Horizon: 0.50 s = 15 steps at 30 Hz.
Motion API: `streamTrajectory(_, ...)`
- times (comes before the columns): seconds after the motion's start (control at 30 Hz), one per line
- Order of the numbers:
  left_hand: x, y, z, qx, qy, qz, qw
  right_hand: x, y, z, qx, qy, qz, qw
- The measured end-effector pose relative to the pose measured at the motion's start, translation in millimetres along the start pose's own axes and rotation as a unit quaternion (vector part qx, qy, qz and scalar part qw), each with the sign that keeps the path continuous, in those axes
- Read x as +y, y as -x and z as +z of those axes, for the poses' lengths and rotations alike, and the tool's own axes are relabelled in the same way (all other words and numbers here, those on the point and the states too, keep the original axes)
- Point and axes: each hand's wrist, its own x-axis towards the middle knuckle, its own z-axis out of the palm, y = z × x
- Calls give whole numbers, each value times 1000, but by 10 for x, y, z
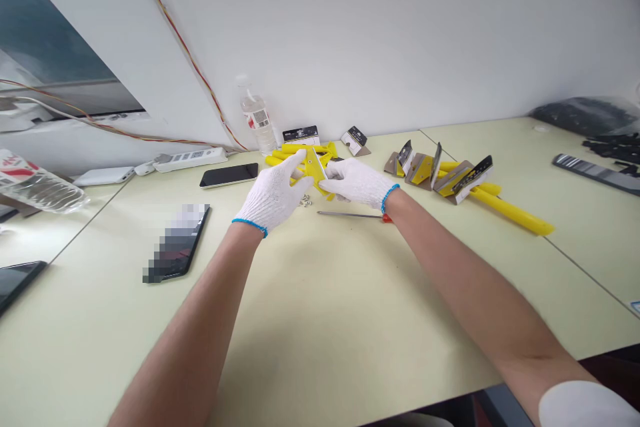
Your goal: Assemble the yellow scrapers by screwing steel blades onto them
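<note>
My left hand (274,188), in a white knit glove, grips the left side of a yellow scraper head (315,168) between thumb and fingers. From the other side my gloved right hand (359,180) pinches the same head near its pale blade edge. Behind them lie more yellow scraper parts (287,155), partly hidden by the gloves. Below the hands is a small pile of screws (307,201). A screwdriver (350,215) rests just under my right hand, its red handle partly covered by my wrist.
On the right lie several yellow scrapers (510,210) with card sleeves. Card packaging (355,140) and a water bottle (257,117) are by the wall. Phones (229,175), a power strip (196,158) and another bottle (43,183) occupy the left. A black-and-grey strip (595,172) lies far right.
</note>
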Motion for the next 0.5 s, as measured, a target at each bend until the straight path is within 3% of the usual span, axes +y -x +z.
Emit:
streamTrajectory(0.17,8,1,-7,-6,-9,8,1000,-66,10,-12,25,40,-2,999)
streamTrajectory(0.5,70,3,-39,-4,30,-4,1000,-10,25,-77,-10,7,-3,1000)
